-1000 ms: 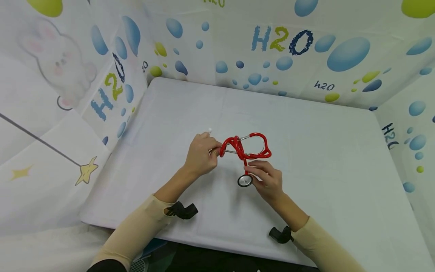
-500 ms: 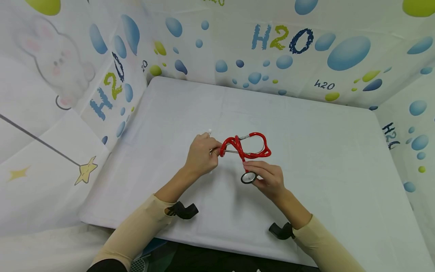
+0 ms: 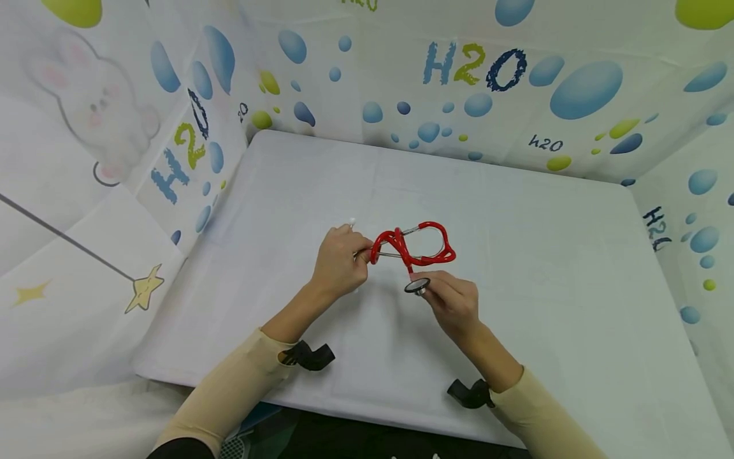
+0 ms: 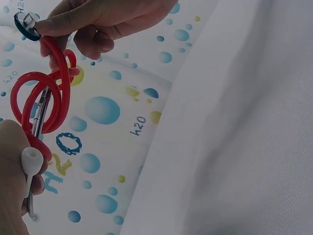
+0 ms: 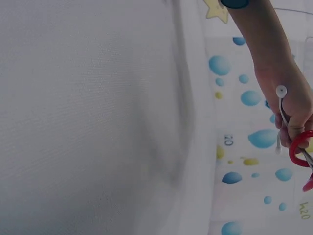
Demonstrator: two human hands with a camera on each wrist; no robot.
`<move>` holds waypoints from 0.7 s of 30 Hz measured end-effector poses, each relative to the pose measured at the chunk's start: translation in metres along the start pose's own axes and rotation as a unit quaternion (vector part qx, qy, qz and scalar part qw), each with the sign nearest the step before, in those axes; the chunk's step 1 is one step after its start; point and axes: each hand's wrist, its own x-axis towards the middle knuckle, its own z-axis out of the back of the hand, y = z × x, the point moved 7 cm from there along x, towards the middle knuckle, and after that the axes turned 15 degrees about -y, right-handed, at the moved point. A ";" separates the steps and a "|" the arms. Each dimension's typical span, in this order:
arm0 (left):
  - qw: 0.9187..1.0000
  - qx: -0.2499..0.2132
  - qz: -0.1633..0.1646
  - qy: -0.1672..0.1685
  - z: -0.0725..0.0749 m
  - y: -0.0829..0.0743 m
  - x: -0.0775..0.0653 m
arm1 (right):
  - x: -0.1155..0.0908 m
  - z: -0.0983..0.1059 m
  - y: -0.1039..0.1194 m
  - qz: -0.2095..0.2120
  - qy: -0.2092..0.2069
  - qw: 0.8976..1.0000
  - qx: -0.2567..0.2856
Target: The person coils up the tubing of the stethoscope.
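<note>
A stethoscope with looped red tubing [image 3: 441,257] is held up above the white table between both hands. My left hand [image 3: 343,260] grips its metal ear tubes; a white eartip [image 4: 32,160] sticks out past the fingers in the left wrist view. My right hand [image 3: 455,301] pinches the stethoscope near its round chest piece [image 3: 417,285], which is tilted with its flat face up. In the left wrist view the right thumb lies against the metal back of the chest piece. The right wrist view shows the left hand [image 5: 289,95] with the eartips and a red loop at the frame edge.
The table [image 3: 545,268] is covered in white cloth. Printed curtains [image 3: 401,76] with blue drops and H2O lettering stand behind it and at both sides. A black wrist mount [image 3: 309,355] sits at the left sleeve, another mount [image 3: 470,393] at the right.
My right hand has turned the chest piece and raised it slightly, so its face tilts away and looks narrower. The left hand keeps its grip on the ear tubes almost unmoved.
</note>
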 end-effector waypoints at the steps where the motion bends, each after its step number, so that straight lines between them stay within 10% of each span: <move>1: 1.000 0.000 0.001 0.000 0.000 0.000 0.000 | 0.001 0.000 0.000 -0.005 0.000 1.000 -0.006; 21: 0.999 0.022 -0.018 -0.015 0.001 -0.006 -0.001 | 0.002 0.004 -0.015 -0.143 -0.013 0.988 -0.052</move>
